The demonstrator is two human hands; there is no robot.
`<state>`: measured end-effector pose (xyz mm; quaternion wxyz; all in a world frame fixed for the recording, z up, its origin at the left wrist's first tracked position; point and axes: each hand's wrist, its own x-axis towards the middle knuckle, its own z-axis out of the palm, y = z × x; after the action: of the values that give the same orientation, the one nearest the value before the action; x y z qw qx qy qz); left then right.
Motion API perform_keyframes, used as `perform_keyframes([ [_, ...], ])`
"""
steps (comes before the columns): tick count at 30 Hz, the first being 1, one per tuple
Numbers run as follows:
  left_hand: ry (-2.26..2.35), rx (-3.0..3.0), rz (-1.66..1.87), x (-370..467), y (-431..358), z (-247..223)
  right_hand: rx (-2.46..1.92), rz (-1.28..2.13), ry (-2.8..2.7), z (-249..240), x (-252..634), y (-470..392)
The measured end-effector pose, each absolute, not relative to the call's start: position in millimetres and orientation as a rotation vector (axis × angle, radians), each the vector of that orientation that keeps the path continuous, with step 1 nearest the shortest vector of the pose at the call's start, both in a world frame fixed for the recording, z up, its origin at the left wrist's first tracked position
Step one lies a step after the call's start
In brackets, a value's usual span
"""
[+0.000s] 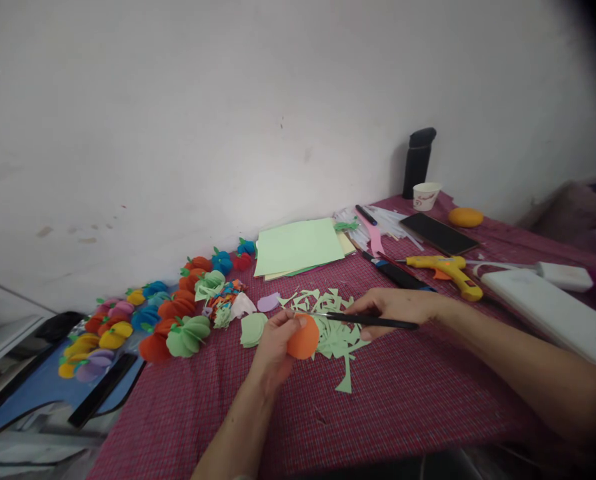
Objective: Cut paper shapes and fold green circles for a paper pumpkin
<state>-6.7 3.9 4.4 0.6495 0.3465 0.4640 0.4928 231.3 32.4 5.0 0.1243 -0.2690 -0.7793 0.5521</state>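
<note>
Orange round paper disc [304, 340], which I observe pinched in the left hand [279, 337], lies just beside the leftward-pointing metallic tip of the slim black tool [368, 321] grasped by the right hand [391, 307].

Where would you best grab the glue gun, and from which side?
Probably by the handle of the glue gun, from above on the near side. The gun lies flat, its barrel pointing left, and the handle slants toward the person. The right hand is closer, but would first need to put down the black tool.
</note>
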Motion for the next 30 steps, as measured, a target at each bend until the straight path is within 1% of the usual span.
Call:
perform_keyframes([
  [10, 1.05, 0.772, 1.114, -7.0, 5.0, 3.0, -0.806, 1.549, -2.264, 12.6, 230.3, 28.6],
  [15, 1.042, 0.811, 1.11, -8.0, 5.6, 2.5, -0.828, 1.514, -2.298, 8.3, 230.8, 30.8],
  [20, 0.993, 0.859, 1.135, -10.0, 6.6, 2.4, -0.925, 1.561, -2.19, 2.7, 231.1, 32.8],
  [25, 0.953, 0.868, 1.187, -10.5, 6.8, 1.4, -0.833, 1.525, -2.198, 6.2, 230.5, 31.5],
  [30, 0.945, 0.869, 1.167, -10.4, 6.0, 1.9, -0.765, 1.614, -2.208, 7.6, 234.7, 31.5],
])
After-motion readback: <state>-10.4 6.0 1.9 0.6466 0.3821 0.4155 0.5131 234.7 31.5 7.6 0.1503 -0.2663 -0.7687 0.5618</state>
